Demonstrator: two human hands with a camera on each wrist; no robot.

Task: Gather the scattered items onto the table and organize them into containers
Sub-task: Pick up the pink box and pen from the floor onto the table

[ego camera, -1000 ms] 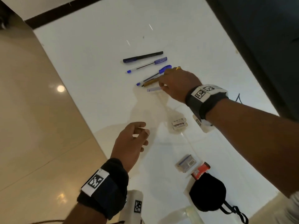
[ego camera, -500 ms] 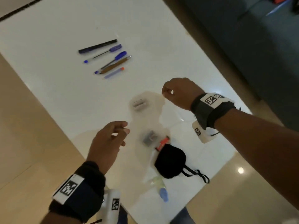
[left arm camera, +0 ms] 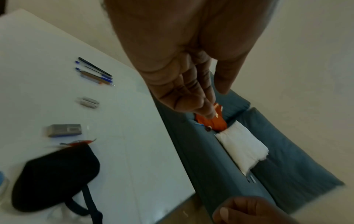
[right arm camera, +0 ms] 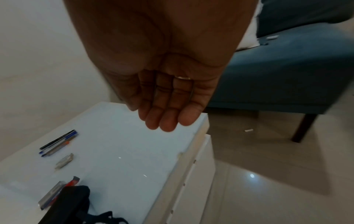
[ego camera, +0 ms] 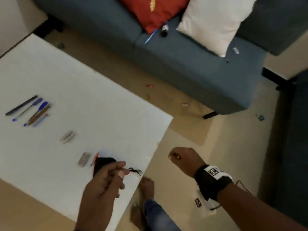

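Nearest, the left hand [ego camera: 101, 185] hovers empty, fingers loosely bent, over the white table [ego camera: 108, 114]; the right hand [ego camera: 185, 160], fingers relaxed, holds nothing, just off its right edge. On the table lie a black pouch [ego camera: 103, 163] and, farther left, pens [ego camera: 29, 110]. Best to collect floor scraps [ego camera: 149, 86] first, stepping round the table corner, then the blue pen [ego camera: 150, 36] and dark marker [ego camera: 165, 29] on the far sofa [ego camera: 191, 64], beside the cushions [ego camera: 156, 12].
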